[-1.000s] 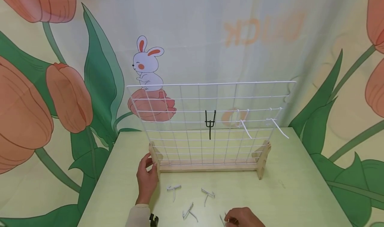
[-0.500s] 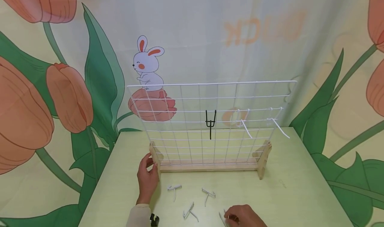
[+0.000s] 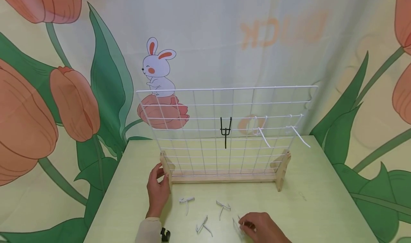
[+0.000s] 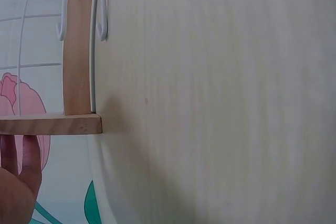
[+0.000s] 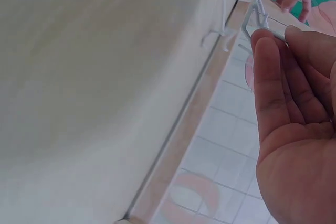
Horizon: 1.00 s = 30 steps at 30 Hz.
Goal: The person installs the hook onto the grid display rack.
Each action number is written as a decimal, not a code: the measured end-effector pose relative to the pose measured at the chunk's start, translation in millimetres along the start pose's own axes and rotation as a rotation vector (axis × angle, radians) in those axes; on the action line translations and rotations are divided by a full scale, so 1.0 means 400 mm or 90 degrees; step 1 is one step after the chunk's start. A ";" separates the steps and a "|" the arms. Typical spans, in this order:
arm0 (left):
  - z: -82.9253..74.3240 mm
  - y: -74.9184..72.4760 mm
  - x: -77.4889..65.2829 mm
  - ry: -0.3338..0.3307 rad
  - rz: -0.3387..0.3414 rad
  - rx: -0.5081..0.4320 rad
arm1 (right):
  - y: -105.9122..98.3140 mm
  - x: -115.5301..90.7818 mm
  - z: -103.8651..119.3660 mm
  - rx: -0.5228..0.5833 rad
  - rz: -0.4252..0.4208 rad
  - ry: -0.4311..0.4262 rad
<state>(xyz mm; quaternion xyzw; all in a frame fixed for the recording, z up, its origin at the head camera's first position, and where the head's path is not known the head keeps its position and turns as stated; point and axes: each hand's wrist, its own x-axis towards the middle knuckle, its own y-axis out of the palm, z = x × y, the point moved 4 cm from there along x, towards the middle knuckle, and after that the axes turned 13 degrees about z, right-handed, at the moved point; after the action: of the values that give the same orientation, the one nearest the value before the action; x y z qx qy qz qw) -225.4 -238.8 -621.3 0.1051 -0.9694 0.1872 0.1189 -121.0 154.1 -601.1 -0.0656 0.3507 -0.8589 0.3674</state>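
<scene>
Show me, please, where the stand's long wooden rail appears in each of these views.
Head: the wooden rail runs level, below centre.
Left wrist: the rail runs vertically, upper left.
Right wrist: the rail slants from upper right to the bottom, left of centre.
Shared landmark: the white wire grid.

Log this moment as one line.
left hand: touching wooden stand; right hand: pinching white hook; table: three loose hooks; grid: three hung hooks

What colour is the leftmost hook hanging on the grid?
Black; that hook shows best in the head view.
</scene>
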 end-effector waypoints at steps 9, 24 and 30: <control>0.004 0.003 0.002 0.005 0.000 -0.008 | -0.038 -0.001 0.035 -0.029 -0.103 -0.090; -0.001 0.003 -0.003 -0.006 -0.002 -0.008 | -0.093 0.022 0.094 -0.071 -0.259 -0.206; -0.002 0.001 -0.002 0.001 -0.002 -0.005 | -0.119 0.034 0.138 -0.113 -0.309 -0.235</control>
<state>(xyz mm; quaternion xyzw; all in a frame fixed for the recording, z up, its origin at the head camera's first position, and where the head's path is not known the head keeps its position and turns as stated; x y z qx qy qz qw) -224.6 -238.0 -620.7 0.1058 -0.9699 0.1836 0.1199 -138.1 137.2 -530.9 -0.3342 0.3256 -0.8611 0.2021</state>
